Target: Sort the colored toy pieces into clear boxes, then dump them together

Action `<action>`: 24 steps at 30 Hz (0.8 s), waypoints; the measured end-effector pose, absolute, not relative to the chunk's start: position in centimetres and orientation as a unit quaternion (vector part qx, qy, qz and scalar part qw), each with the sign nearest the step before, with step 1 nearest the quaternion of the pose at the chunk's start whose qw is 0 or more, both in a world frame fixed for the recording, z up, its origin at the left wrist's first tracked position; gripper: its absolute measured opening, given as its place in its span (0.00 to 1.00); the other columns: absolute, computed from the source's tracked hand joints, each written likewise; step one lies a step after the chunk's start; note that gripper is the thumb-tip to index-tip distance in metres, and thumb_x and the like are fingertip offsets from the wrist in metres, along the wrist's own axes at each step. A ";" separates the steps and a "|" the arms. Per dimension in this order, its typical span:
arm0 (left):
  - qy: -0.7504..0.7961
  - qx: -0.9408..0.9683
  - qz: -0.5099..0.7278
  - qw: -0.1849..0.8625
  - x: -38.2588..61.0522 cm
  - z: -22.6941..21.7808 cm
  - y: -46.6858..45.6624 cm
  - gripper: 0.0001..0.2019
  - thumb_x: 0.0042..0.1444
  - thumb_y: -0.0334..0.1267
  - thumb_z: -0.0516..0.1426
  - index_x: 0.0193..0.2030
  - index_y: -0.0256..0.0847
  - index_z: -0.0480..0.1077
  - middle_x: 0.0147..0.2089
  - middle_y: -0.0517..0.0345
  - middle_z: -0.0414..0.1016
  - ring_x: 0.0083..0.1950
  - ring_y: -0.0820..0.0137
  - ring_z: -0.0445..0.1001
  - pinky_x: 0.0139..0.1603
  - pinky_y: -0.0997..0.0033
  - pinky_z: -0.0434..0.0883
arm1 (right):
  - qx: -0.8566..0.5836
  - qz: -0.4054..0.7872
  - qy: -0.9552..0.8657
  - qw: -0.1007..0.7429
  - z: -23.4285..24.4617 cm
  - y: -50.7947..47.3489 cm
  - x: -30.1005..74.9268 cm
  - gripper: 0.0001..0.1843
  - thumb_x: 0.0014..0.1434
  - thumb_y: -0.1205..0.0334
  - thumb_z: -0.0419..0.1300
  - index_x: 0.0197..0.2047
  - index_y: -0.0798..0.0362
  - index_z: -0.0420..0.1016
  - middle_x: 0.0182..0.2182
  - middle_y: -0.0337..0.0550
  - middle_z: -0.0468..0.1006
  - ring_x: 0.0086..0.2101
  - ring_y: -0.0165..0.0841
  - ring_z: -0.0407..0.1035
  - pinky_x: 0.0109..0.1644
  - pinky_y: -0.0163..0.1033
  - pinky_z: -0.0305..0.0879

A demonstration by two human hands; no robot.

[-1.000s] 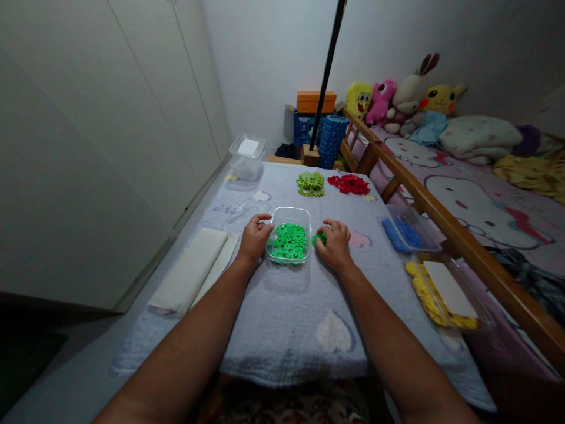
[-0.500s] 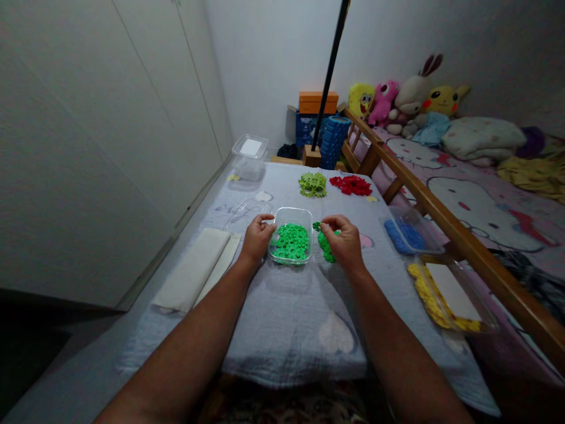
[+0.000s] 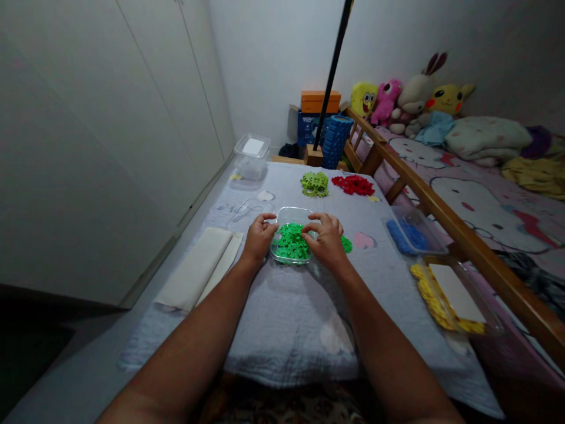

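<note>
A clear plastic box (image 3: 291,213) full of bright green foam pieces (image 3: 290,242) sits mid-table on the pale quilted cloth (image 3: 282,312). My left hand (image 3: 259,238) grips the box's left rim with curled fingers. My right hand (image 3: 325,240) hovers over the box's right side, fingers pinched together on green pieces. A few more green pieces (image 3: 346,244) lie on the cloth just right of that hand.
Farther back lie a light-green pile (image 3: 315,184) and a red pile (image 3: 354,185). A lidded clear tub (image 3: 251,155) stands back left, a folded cloth (image 3: 197,268) at left. Boxes of blue pieces (image 3: 408,231) and yellow pieces (image 3: 445,294) sit right, beside a wooden bed rail (image 3: 445,221).
My right hand picked up green pieces from the cloth right of the box and moved left over the box. The left hand stayed on the rim.
</note>
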State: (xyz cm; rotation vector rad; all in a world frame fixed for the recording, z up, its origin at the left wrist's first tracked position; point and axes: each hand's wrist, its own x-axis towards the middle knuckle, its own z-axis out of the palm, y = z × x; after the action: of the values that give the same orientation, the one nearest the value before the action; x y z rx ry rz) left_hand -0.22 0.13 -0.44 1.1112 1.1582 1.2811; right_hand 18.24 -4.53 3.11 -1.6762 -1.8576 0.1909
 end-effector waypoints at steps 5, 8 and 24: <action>0.479 0.464 0.536 0.517 -0.2 -0.6 0.2 0.20 0.45 0.45 0.63 0.45 0.41 0.71 0.21 0.73 0.57 0.22 0.75 0.55 0.25 0.75 0.53 | -0.626 0.103 -0.707 0.312 2.6 -4.1 18.2 0.09 0.62 0.63 0.65 0.41 0.43 0.87 0.64 0.43 0.75 0.64 0.49 0.59 0.69 0.58 0.53; 0.477 0.464 0.536 0.519 -0.2 -0.5 0.1 0.20 0.44 0.45 0.63 0.45 0.40 0.71 0.21 0.73 0.57 0.22 0.75 0.54 0.25 0.74 0.52 | -0.635 0.109 -0.692 0.326 2.3 -3.9 18.5 0.14 0.62 0.62 0.64 0.50 0.43 0.86 0.67 0.46 0.72 0.66 0.48 0.58 0.71 0.57 0.53; 0.480 0.467 0.536 0.514 -0.2 -0.6 0.2 0.20 0.45 0.45 0.63 0.45 0.40 0.71 0.20 0.73 0.56 0.22 0.75 0.53 0.24 0.74 0.51 | -0.734 0.044 -0.582 0.348 -0.9 -3.7 26.7 0.14 0.58 0.59 0.61 0.46 0.47 0.85 0.59 0.52 0.76 0.61 0.54 0.63 0.66 0.61 0.57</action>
State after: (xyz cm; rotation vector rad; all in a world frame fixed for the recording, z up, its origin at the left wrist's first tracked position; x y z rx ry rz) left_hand -0.24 0.23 -0.61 1.1223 1.1543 1.2883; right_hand 26.71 -3.67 -0.85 -1.9032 -1.5081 0.1149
